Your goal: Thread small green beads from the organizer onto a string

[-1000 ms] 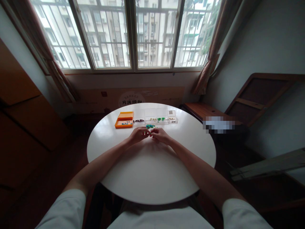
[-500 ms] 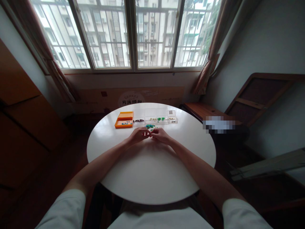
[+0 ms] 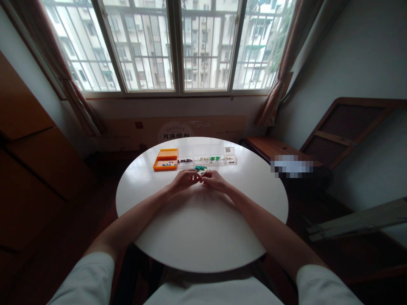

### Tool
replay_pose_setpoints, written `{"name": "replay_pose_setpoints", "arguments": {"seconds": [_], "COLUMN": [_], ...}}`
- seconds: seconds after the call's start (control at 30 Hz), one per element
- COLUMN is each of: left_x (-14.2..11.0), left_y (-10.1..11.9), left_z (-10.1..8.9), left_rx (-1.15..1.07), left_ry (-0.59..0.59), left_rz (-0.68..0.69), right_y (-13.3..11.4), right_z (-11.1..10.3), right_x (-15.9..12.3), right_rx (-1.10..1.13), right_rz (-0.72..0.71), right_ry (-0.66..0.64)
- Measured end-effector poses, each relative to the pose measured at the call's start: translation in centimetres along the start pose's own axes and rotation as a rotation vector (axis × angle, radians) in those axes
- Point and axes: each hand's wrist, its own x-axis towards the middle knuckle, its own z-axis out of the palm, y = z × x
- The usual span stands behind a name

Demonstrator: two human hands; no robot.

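Over the middle of the white round table (image 3: 190, 237), my left hand (image 3: 185, 179) and my right hand (image 3: 215, 180) meet at the fingertips. Both are closed in a pinch, and whatever sits between the fingers is too small to make out. Just beyond them lies a loose pile of small green and blue pieces (image 3: 200, 168), partly hidden by my fingers. Behind the pile stand clear plastic boxes (image 3: 208, 149) with small brown, cream and green pieces in their compartments. To the left, an open orange box (image 3: 165, 168) holds several little blue pieces.
A wooden bench (image 3: 270, 146) stands past the table's right side, with a blurred pale item on it. A large printed carton (image 3: 127, 131) leans below the barred window. Brown cabinets (image 3: 32, 169) line the left side.
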Motion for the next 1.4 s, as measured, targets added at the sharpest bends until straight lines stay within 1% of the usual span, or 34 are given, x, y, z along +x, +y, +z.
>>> {"name": "replay_pose_setpoints", "arguments": {"seconds": [0.17,0.43,0.73,0.9,1.2,1.4], "left_x": [0.0,0.0,0.0,0.0,0.0,0.0], "left_y": [-0.1,-0.4,-0.5,-0.5,-0.1,-0.3], "left_z": [0.0,0.1,0.1,0.2,0.0,0.1], "left_rx": [0.004,0.026,0.01,0.029,0.08,0.086], "left_ry": [0.019,0.05,0.045,0.038,0.023,0.014], "left_rz": [0.003,-0.027,-0.007,-0.001,-0.076,-0.064], "right_y": [-0.2,0.0,0.5,0.9,1.2,1.0], "right_z": [0.0,0.0,-0.1,-0.1,-0.2,-0.2], "right_x": [-0.1,0.2,0.3,0.4,0.7,0.5], "right_rx": [0.014,0.021,0.019,0.024,-0.012,-0.004], "right_rz": [0.017,-0.009,-0.032,-0.053,-0.069,-0.069], "right_ry": [0.003,0.011,-0.01,0.012,0.015,0.015]}}
